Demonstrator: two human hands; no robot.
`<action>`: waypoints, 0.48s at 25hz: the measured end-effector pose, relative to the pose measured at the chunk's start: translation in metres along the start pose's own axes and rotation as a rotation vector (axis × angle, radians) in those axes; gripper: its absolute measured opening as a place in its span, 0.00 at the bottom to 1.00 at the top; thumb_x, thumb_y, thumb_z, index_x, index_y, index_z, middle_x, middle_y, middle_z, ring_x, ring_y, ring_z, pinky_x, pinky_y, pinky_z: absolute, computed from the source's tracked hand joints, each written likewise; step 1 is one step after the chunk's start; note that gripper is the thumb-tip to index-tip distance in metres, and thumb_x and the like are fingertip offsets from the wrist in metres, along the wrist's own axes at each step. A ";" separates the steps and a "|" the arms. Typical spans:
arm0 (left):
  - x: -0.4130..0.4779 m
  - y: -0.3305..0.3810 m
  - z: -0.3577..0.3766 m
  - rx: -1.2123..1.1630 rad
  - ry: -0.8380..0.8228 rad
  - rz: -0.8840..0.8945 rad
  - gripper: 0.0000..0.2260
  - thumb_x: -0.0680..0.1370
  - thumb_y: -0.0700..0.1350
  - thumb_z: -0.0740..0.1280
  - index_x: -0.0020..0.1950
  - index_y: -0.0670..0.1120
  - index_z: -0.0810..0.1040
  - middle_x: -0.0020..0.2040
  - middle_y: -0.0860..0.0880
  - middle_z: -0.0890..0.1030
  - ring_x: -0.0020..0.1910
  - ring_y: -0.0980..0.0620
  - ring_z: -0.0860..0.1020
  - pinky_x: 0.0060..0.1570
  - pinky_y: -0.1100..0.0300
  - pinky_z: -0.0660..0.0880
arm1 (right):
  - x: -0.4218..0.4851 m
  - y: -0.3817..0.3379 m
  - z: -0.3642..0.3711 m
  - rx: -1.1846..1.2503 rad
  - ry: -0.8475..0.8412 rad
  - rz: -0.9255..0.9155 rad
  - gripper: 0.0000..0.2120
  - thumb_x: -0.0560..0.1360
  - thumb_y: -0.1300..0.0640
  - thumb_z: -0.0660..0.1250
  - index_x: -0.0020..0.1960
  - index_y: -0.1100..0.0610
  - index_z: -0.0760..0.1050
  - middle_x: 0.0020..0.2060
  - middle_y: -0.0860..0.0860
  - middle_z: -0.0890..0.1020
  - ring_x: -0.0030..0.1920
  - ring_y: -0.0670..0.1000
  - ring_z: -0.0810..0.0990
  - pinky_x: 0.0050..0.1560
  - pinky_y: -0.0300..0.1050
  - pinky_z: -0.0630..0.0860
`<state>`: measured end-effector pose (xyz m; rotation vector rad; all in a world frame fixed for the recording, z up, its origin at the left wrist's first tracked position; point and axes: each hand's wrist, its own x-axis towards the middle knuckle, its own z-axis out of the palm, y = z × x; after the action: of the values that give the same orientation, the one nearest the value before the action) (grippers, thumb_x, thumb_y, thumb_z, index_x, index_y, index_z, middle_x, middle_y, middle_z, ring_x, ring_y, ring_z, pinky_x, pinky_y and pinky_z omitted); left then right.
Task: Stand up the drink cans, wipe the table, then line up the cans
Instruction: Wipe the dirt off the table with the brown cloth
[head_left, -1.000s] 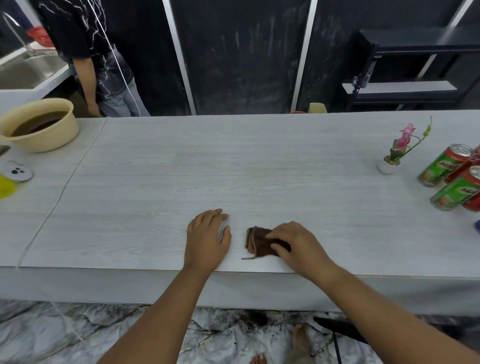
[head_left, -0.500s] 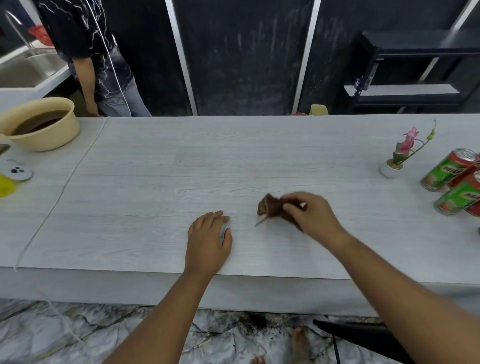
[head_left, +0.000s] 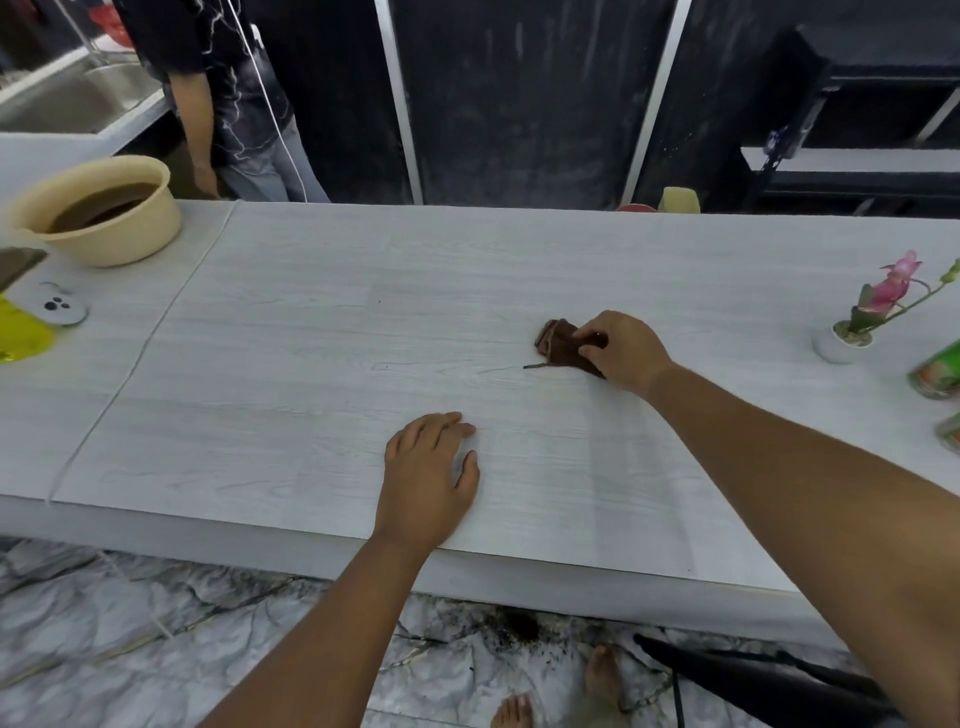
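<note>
Head view: right hand (head_left: 626, 351) pinching brown cloth (head_left: 563, 347); left hand (head_left: 428, 475) spread flat; beige basin (head_left: 122, 228) holds brown liquid.

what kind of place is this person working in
Probably a kitchen or pantry work area: a long pale wood-grain table, a steel sink at the far left, dark shelving behind.

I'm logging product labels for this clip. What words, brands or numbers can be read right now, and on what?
None can be read now.
Green drink can: cut off at the right edge, its label print blurred.
Second can: only a sliver shows, no text visible.
Small white device: dark dots only, no lettering.
</note>
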<state>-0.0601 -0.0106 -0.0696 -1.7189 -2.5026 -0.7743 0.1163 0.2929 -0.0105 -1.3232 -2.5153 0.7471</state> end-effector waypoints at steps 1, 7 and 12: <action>0.000 0.000 0.000 0.000 0.003 0.001 0.15 0.83 0.53 0.67 0.70 0.56 0.80 0.73 0.58 0.77 0.75 0.54 0.71 0.77 0.51 0.64 | -0.014 0.001 0.004 0.006 0.001 -0.041 0.11 0.78 0.57 0.74 0.60 0.48 0.86 0.52 0.44 0.82 0.58 0.51 0.80 0.57 0.42 0.71; 0.000 0.003 -0.002 -0.008 -0.001 -0.009 0.16 0.83 0.53 0.66 0.70 0.55 0.80 0.73 0.57 0.78 0.74 0.53 0.72 0.77 0.51 0.64 | -0.142 -0.001 0.031 0.009 0.050 -0.226 0.13 0.76 0.59 0.77 0.59 0.49 0.86 0.53 0.45 0.85 0.52 0.50 0.80 0.53 0.44 0.74; 0.000 0.005 -0.006 -0.018 -0.002 -0.013 0.15 0.83 0.51 0.67 0.69 0.54 0.82 0.73 0.55 0.79 0.74 0.52 0.73 0.76 0.50 0.65 | -0.239 -0.020 0.044 0.061 0.034 -0.308 0.12 0.78 0.60 0.76 0.60 0.50 0.86 0.52 0.44 0.85 0.51 0.47 0.81 0.54 0.38 0.75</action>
<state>-0.0573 -0.0116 -0.0628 -1.7108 -2.5183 -0.7990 0.2230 0.0737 -0.0250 -0.8904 -2.5629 0.7183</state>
